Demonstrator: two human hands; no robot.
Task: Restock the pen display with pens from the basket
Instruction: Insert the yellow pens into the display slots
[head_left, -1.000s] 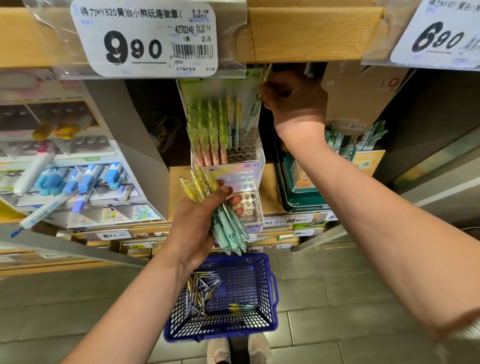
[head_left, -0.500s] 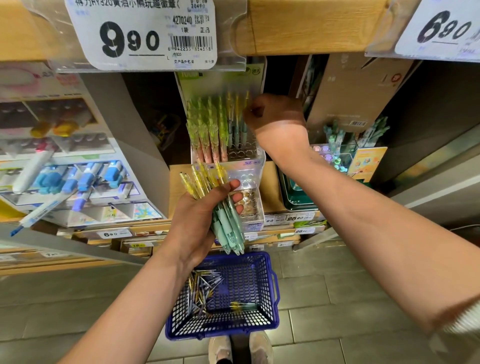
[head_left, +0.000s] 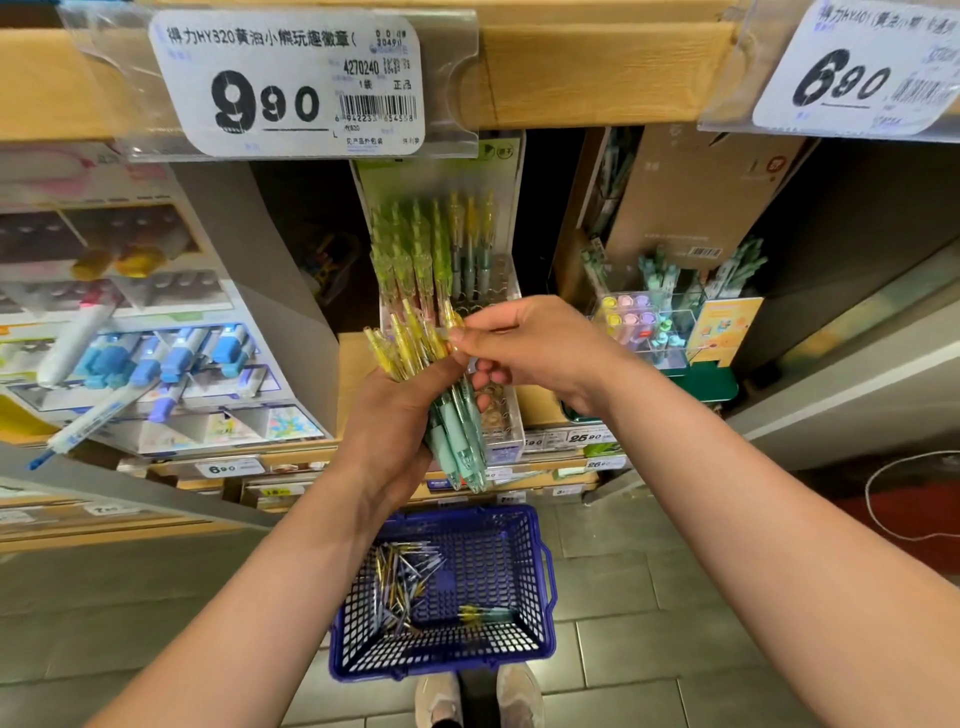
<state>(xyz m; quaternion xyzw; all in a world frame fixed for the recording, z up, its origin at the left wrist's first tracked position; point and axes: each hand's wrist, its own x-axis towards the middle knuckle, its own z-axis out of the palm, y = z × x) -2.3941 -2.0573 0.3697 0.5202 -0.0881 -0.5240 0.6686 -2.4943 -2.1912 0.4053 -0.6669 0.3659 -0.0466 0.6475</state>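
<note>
My left hand (head_left: 387, 415) is shut on a bunch of pens (head_left: 444, 400) with yellow tops and mint-green grips, held in front of the shelf. My right hand (head_left: 524, 345) has its thumb and fingers pinched on the yellow top of one pen in that bunch. Behind the hands stands the clear pen display (head_left: 498, 270), holding several green and yellow pens upright in its back rows, with open slots toward the front. On the floor below sits the blue basket (head_left: 543, 577), with several loose pens lying inside it.
A wooden shelf edge (head_left: 597, 78) with price tags runs overhead. A marker display (head_left: 156, 364) stands to the left and a cardboard box and small pastel pen rack (head_left: 649, 327) to the right. My shoes (head_left: 478, 696) show under the basket on the grey tiled floor.
My right hand came down from the back rows of the display to the bunch in my left hand and pinched one pen's top. My left hand rose slightly.
</note>
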